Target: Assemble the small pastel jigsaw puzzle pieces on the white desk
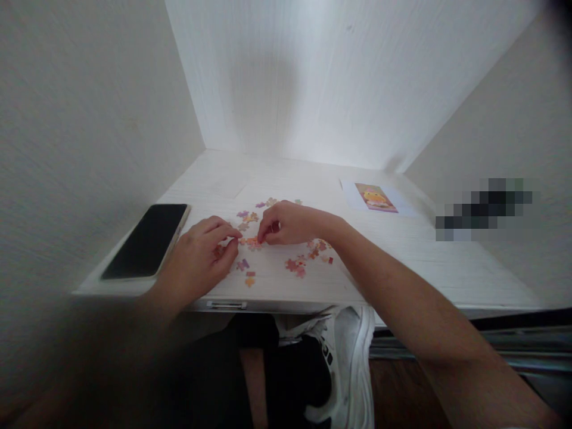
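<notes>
Small joined jigsaw puzzle pieces (252,242) in orange and pink lie flat on the white tabletop between my hands. My right hand (286,223) pinches a puzzle piece at their right side with thumb and forefinger; the fingertips hide most of it. From the left, my left hand (208,250) curls over the table, its thumb and forefinger close together on the left edge of the joined pieces. A few reddish pieces show under its palm. Loose purple and yellow pieces (250,217) lie just beyond, and a yellow piece (249,280) lies nearer the front edge.
More reddish pieces (297,265) are scattered below my right wrist. A dark-screened phone (145,241) lies at the left. At the back right rests a printed picture (376,197) of a yellow figure on white paper. Pale panels enclose the tabletop (402,262) on three sides.
</notes>
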A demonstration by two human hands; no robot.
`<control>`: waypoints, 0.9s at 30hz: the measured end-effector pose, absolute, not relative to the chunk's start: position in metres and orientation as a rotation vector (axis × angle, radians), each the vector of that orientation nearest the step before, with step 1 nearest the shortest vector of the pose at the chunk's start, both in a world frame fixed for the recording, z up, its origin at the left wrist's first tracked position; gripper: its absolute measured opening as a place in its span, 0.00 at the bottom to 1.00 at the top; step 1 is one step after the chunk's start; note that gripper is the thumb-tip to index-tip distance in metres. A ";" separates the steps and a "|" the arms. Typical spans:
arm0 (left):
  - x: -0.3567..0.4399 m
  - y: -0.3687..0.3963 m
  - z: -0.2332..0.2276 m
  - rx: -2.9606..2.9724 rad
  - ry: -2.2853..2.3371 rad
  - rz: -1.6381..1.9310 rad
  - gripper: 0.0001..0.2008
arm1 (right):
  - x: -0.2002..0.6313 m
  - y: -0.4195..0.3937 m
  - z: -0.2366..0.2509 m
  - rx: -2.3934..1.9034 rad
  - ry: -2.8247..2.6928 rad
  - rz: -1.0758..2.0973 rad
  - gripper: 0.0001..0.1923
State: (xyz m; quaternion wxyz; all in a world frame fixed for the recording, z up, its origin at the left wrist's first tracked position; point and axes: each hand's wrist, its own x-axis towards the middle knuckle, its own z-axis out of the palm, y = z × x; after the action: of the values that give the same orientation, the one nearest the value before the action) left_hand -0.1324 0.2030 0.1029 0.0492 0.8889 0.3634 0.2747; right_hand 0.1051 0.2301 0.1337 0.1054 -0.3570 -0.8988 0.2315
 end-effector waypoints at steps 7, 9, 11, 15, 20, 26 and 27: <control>-0.129 0.198 0.106 2.844 0.855 0.686 0.12 | 0.110 0.232 0.136 -1.151 -2.603 0.604 0.12; -0.129 0.197 0.106 2.834 0.818 0.680 0.12 | 0.114 0.235 0.136 -1.213 -2.563 0.565 0.12; -0.131 0.197 0.106 2.823 0.789 0.681 0.12 | 0.120 0.239 0.136 -1.262 -2.533 0.546 0.11; -0.133 0.195 0.104 2.823 0.740 0.665 0.11 | 0.130 0.245 0.134 -1.324 -2.514 0.496 0.08; -0.133 0.195 0.103 2.864 0.690 0.613 0.16 | 0.133 0.249 0.130 -1.414 -2.515 0.504 0.11; -0.133 0.196 0.101 2.897 0.674 0.560 0.13 | 0.134 0.250 0.129 -1.454 -2.493 0.496 0.13; -0.133 0.195 0.100 2.894 0.677 0.573 0.14 | 0.134 0.250 0.129 -1.465 -2.488 0.492 0.14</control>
State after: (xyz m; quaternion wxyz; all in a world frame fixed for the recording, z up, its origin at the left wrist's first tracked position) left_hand -0.1326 0.1955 0.1002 0.0575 0.9545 0.2234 0.1890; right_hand 0.1336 0.2495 0.1286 0.1060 -0.4973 -0.8447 0.1670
